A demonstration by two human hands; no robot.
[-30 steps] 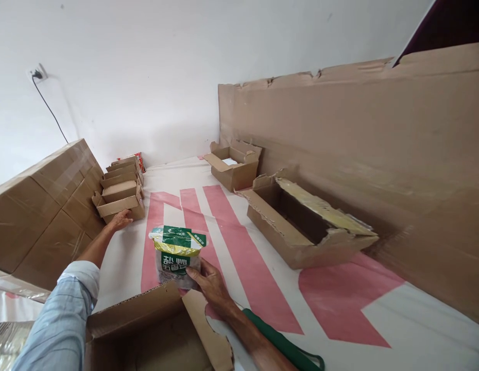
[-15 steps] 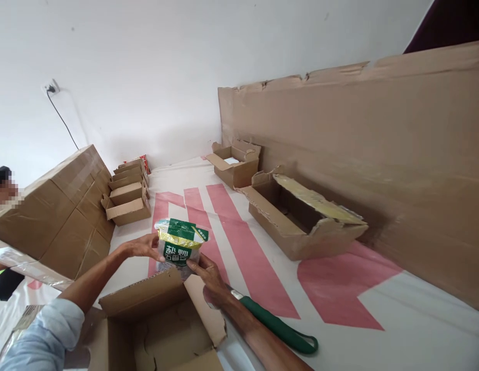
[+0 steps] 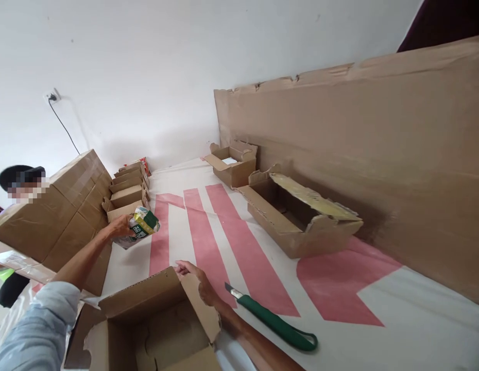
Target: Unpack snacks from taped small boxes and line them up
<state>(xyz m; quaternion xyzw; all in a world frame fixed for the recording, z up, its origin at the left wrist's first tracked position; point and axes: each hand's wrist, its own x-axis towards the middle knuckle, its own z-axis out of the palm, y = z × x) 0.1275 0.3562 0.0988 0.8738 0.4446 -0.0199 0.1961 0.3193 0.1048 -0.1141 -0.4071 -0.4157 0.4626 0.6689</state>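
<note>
My left hand (image 3: 121,226) is closed around one end of a green, yellow and clear plastic food packet (image 3: 141,224), tilted and held up off the table. What fills the packet cannot be made out clearly. My right hand (image 3: 199,278) is beside the far right corner of the open cardboard box (image 3: 139,296), its fingers stretched out and holding nothing. Part of that hand sits behind the box's right flap, so contact with the flap is unclear. Just right of the right hand lies a green-handled knife (image 3: 276,322), its short blade bare and pointing away from me.
Small open cartons (image 3: 125,198) stand in a row at the left, near a large taped box (image 3: 65,206). Two open cartons, one long (image 3: 297,232) and one smaller (image 3: 237,172), stand along a tall cardboard panel (image 3: 351,139). Behind the large box is another person (image 3: 21,180).
My left hand has carried the packet left and away from the box. My right hand has let go of the packet and stays by the box's corner. The knife blade is now uncovered.
</note>
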